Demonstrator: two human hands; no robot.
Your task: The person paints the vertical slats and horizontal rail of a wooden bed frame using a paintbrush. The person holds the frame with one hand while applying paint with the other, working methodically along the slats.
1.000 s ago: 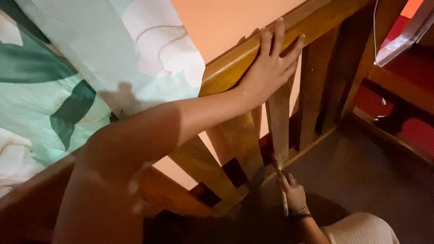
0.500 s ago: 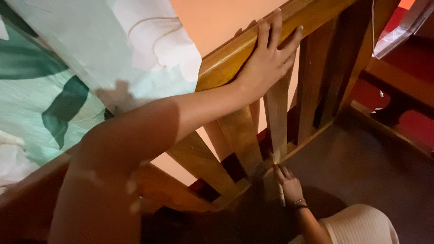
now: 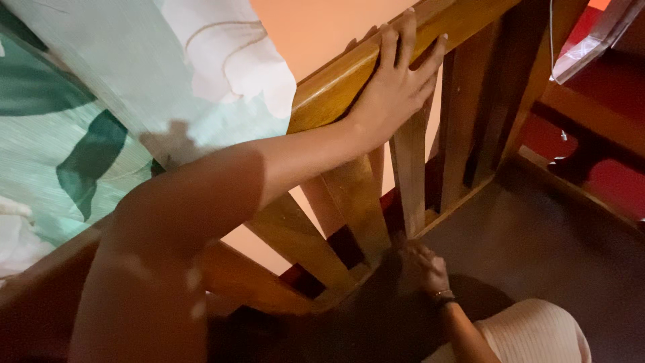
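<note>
left hand [image 3: 396,84]: open, fingers spread, palm laid flat against the side of the wooden rail [image 3: 336,91]; fingertips reach up over the rail's top edge. forearm runs down and left from the wrist toward the lower left of the view.

right hand [image 3: 423,269]: low in the view, at the foot of the slats, in shadow; fingers curled inward at the base of the middle slat [image 3: 410,181]. whether it grips anything cannot be told, the spot is too dark and blurred. a thin dark band sits on the wrist, and a pale ribbed sleeve [image 3: 531,333] covers the arm below it.

wooden rail: glossy, honey-brown, runs diagonally from lower left to upper right. it lies under the left hand, above the row of slats.

slats: several flat wooden uprights, same colour as the rail, standing between the rail and a lower wooden bar [image 3: 450,212]. the middle slat stands directly below the left hand's palm.

bedding [image 3: 87,101]: pale green fabric with dark green leaf shapes and white patches, left of the rail, touching it.

floor [image 3: 557,255]: dark brown, right of the slats.

red surface [image 3: 618,181]: beyond a wooden frame, far right.

clear plastic piece [image 3: 594,40]: upper right corner, beside a thin white cord [image 3: 552,47].
</note>
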